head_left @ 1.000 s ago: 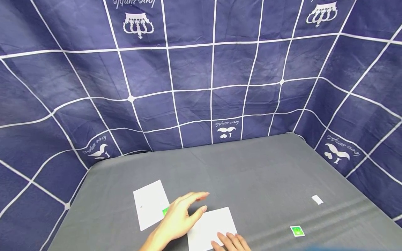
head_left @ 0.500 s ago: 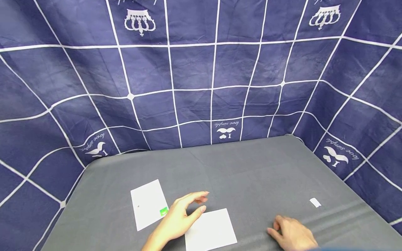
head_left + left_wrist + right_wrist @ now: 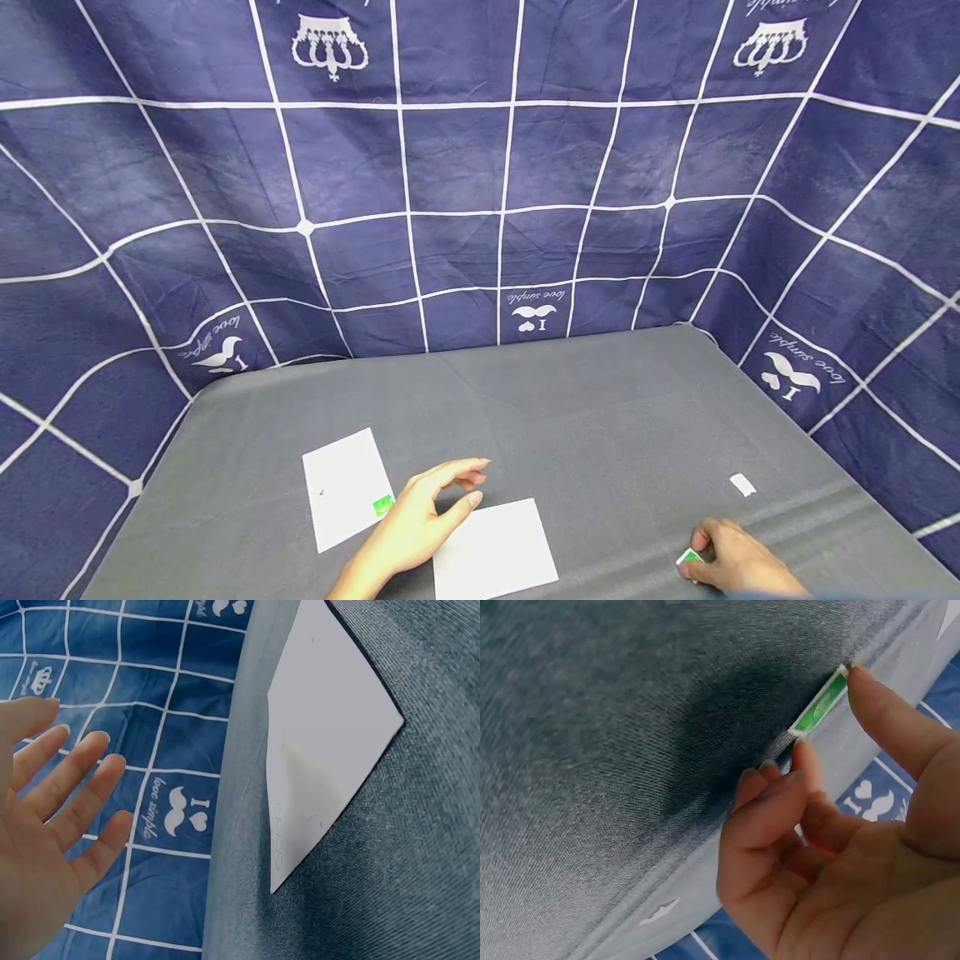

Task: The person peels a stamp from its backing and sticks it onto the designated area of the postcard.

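In the head view my right hand [image 3: 738, 562], at the lower right, pinches a small green stamp [image 3: 690, 557] with a white border. The right wrist view shows the stamp [image 3: 821, 703] edge-on between thumb and fingertip, close above the grey cloth. My left hand [image 3: 420, 521] has its fingers relaxed and apart, holding nothing, over the upper left edge of a white envelope [image 3: 498, 554]. Further left lies another white envelope [image 3: 341, 483], with a green stamp [image 3: 383, 505] on its lower right corner. A white envelope [image 3: 330, 727] with faint oval outlines appears in the left wrist view.
A small white paper scrap [image 3: 743, 485] lies on the grey cloth-covered table [image 3: 570, 400], beyond my right hand. Wrinkles run through the cloth at the right. A navy curtain [image 3: 457, 167] with white grid lines surrounds the table's back and sides.
My right hand has left the near envelope, moved right and taken hold of the green stamp that lay on the cloth. The left hand stays nearly where it was.
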